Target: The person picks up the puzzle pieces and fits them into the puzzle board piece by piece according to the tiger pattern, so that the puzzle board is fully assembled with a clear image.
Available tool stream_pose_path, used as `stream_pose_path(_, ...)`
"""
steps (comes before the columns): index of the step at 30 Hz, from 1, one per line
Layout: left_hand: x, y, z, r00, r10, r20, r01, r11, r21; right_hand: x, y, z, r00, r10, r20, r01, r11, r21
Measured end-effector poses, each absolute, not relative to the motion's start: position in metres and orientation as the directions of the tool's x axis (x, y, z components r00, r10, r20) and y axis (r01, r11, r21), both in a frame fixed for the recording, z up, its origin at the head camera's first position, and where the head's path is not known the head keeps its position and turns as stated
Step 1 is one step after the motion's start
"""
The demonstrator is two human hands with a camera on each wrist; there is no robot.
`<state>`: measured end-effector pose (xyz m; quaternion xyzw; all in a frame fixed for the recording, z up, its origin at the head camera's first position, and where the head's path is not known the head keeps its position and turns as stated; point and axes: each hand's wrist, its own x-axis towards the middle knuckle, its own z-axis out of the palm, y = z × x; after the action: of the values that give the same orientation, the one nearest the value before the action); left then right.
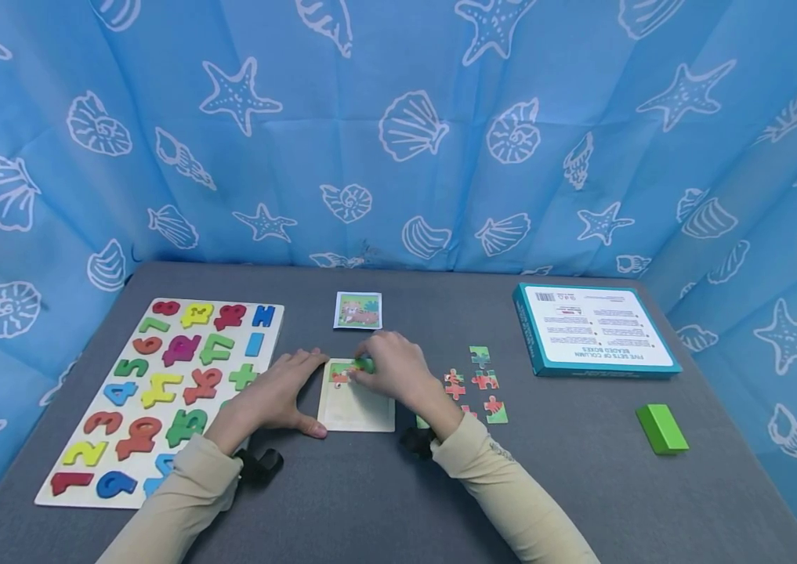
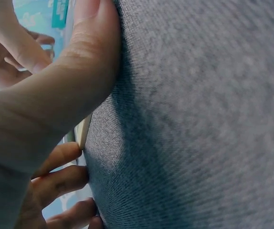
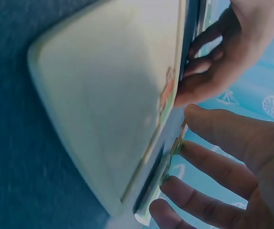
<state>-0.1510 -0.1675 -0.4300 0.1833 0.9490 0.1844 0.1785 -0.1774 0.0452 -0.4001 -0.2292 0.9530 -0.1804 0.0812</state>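
Observation:
A shallow pale wooden puzzle tray point(image 1: 356, 413) lies in front of me, with a red and green jigsaw piece point(image 1: 338, 373) in its upper left corner. My left hand point(image 1: 277, 395) is spread along the tray's left side, fingertips by the top corner and thumb at the bottom one. Over the tray's upper part, my right hand point(image 1: 398, 370) pinches another jigsaw piece point(image 3: 174, 149) between thumb and fingers; in the right wrist view it is tilted on edge, above the tray surface. Several loose jigsaw pieces point(image 1: 486, 380) lie right of the tray, some partly hidden by the right wrist.
A picture card point(image 1: 359, 312) lies behind the tray. On the left is a white board of coloured numbers point(image 1: 179, 374), partly under my left forearm. A teal box point(image 1: 595, 329) lies at the back right, a green block point(image 1: 662, 429) nearer. A blue curtain point(image 1: 398, 196) hangs behind.

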Motion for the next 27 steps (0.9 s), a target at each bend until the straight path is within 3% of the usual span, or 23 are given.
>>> stream_pose_path(10, -0.151, -0.168, -0.432, -0.872, 0.418, -0.256, 0.287, 0.858, 0.426, -0.179, 0.035, -0.409, -0.88, -0.463, -0.107, -0.411, 0.855, -0.318)
stream_pose_path(27, -0.152, -0.168, -0.433, -0.87, 0.425, -0.248, 0.299, 0.857, 0.419, -0.178, 0.036, -0.412, -0.879, -0.465, -0.104, -0.409, 0.848, -0.336)
